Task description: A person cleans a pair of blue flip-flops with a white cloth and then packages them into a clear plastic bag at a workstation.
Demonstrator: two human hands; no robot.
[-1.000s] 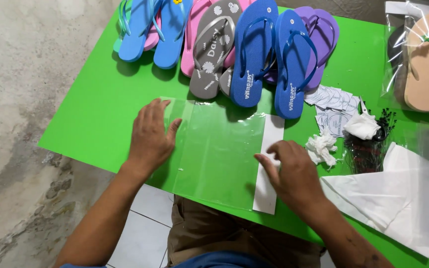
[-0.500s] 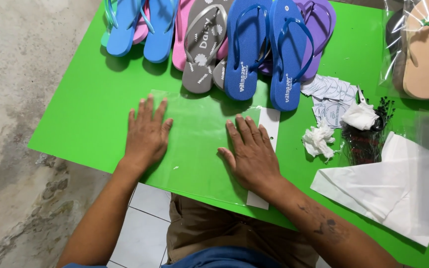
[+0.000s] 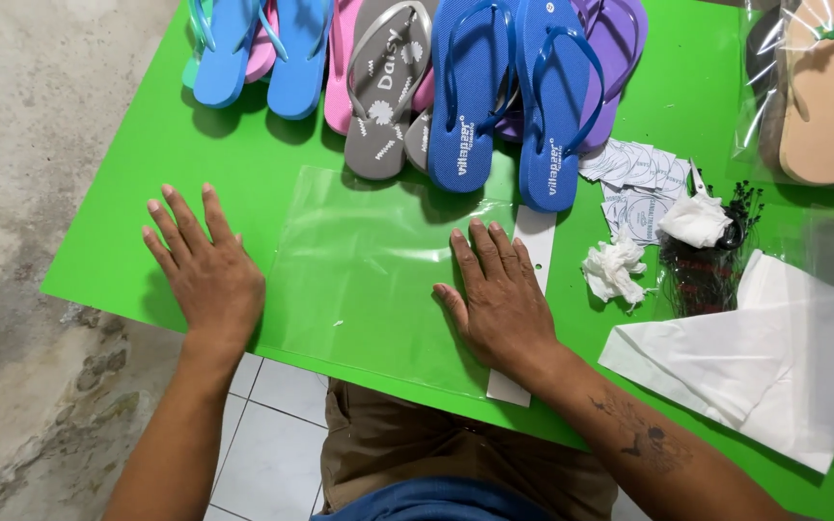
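Lying flat near the front edge of the green table (image 3: 108, 193), a clear plastic bag (image 3: 369, 280) is hard to make out: its outline shows only as faint glare and a pale rim, and its right end is covered by the right hand (image 3: 499, 294). That hand is open, palm down, fingers spread, pressing on the bag and on a white card strip (image 3: 536, 241) that runs from the blue sandals toward the front edge; the middle of the strip is hidden under the palm and wrist. The left hand (image 3: 207, 270) is also open and flat, resting on bare table with its thumb side just beside the bag's left edge; whether it touches the plastic cannot be told. Along the far edge lies a row of flip-flops, cut off at the top of the view: 2 light blue sandals (image 3: 263, 48), a pink one (image 3: 342, 58) mostly covered, a grey sandal (image 3: 388, 87), 2 dark blue sandals (image 3: 518, 96) and a purple one (image 3: 625, 48) tucked beneath them. At the far right corner, tan sandals in a clear bag (image 3: 822, 96) are cut off by the frame. Nearer the right edge sit printed paper tags (image 3: 634, 178), crumpled white tissue (image 3: 615, 268), a dark heap of small fasteners (image 3: 702, 270), too fine to tell apart, and folded white paper (image 3: 755, 362).
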